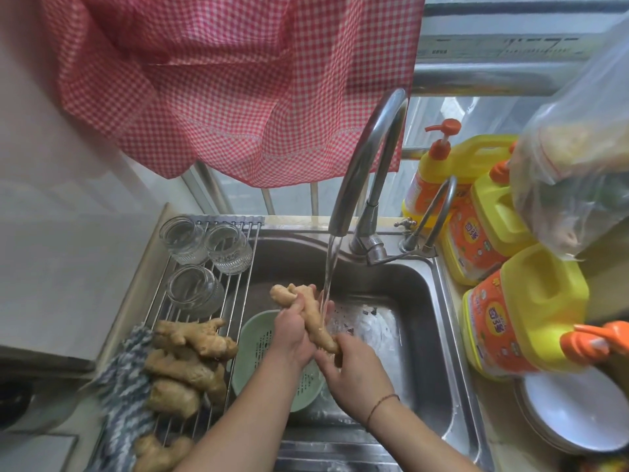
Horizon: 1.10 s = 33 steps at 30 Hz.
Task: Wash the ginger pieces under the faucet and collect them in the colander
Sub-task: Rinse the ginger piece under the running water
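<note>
A long knobbly ginger piece [308,310] is held over the steel sink [425,335], beside the water stream [330,270] running from the curved faucet [366,158]. My left hand [289,332] grips its middle. My right hand [355,373] grips its near end. Under my left hand a pale green colander [253,338] sits in the sink, mostly hidden by my arms. Several more ginger pieces [185,362] lie on the wire drying rack [238,267] to the left.
Three glass jars [207,247] stand at the rack's far end and a striped cloth [124,376] lies at its left. Yellow detergent bottles [517,315] crowd the counter on the right, with white plates [575,410] in front. A red checked cloth [238,80] hangs above.
</note>
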Available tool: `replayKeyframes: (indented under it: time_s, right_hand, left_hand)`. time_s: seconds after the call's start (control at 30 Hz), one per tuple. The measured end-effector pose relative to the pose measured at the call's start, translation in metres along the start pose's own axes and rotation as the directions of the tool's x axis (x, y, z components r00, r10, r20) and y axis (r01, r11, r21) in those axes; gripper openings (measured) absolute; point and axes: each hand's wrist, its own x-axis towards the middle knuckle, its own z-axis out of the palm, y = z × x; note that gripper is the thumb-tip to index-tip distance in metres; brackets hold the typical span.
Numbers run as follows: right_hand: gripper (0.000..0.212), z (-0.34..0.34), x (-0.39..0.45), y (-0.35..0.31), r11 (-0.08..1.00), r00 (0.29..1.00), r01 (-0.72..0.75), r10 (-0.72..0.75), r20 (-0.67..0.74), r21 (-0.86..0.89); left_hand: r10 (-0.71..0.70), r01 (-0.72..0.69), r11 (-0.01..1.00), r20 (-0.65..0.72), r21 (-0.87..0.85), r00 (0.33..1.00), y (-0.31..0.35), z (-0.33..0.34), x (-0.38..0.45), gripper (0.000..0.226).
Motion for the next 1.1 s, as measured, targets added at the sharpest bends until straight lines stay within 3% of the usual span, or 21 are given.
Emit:
replayKeyframes:
  time_s: [0.13, 0.23, 0.37, 0.5, 0.6, 0.67, 0.73, 0.8, 0.87, 1.0, 1.1]
  right_hand:
    - [0.028, -0.004, 0.006, -0.009, 0.997, 0.996, 0.025, -0.018, 0.088, -0.078]
    - [0.032, -0.006, 0.0, -0.009, 0.976, 0.992, 0.054, -0.028, 0.122, -0.21]
    - [0.037, -0.002, -0.02, -0.007, 0.936, 0.992, 0.047, -0.001, 0.13, -0.348]
    - [0.039, 0.002, -0.032, -0.005, 0.928, 0.99, 0.033, 0.021, 0.139, -0.37]
    - [0.038, -0.002, -0.034, -0.001, 0.935, 0.991, 0.046, 0.0, 0.13, -0.352]
    - [0.033, -0.01, -0.036, 0.0, 0.959, 0.994, 0.054, -0.025, 0.105, -0.278]
    - [0.039, -0.02, -0.033, 0.001, 0.998, 0.999, 0.016, -0.013, 0.045, -0.059]
    - [0.057, -0.026, -0.021, 0.003, 0.99, 0.999, -0.024, 0.03, -0.041, 0.136]
    - [0.061, -0.03, -0.006, -0.001, 0.96, 0.994, -0.096, 0.108, -0.031, 0.262]
    - [0.06, -0.03, 0.022, -0.006, 0.902, 0.965, -0.263, 0.248, 0.09, 0.341]
    - [0.058, -0.026, 0.035, -0.011, 0.881, 0.954, -0.297, 0.256, 0.157, 0.368]
  left_hand:
    - [-0.023, 0.023, 1.0, 0.044, 0.009, 0.999, -0.007, 0.0, -0.007, 0.023]
    - [0.016, -0.018, 0.999, 0.057, 0.047, 0.998, -0.001, -0.005, -0.003, 0.028]
    - [0.017, -0.008, 0.987, -0.056, 0.158, 0.998, 0.005, -0.008, 0.004, 0.013]
    - [-0.056, 0.084, 0.969, -0.125, 0.232, 0.991, 0.005, -0.004, 0.001, 0.05]
    - [-0.104, 0.12, 0.984, -0.122, 0.132, 0.987, 0.008, -0.004, 0.002, 0.052]
    - [-0.137, 0.139, 0.99, -0.083, 0.018, 0.987, 0.011, -0.003, 0.004, 0.047]
    - [-0.116, 0.115, 0.993, -0.014, -0.033, 0.993, 0.011, -0.004, 0.007, 0.041]
    - [-0.1, 0.102, 0.995, 0.068, -0.022, 0.993, 0.009, -0.009, 0.006, 0.036]
    - [-0.108, 0.104, 0.994, 0.119, 0.044, 0.987, 0.008, -0.015, 0.003, 0.034]
    - [-0.034, 0.026, 0.978, 0.032, 0.207, 0.999, 0.014, -0.028, 0.001, 0.035]
    - [0.052, -0.043, 0.972, -0.032, 0.233, 0.998, 0.024, -0.043, 0.0, 0.035]
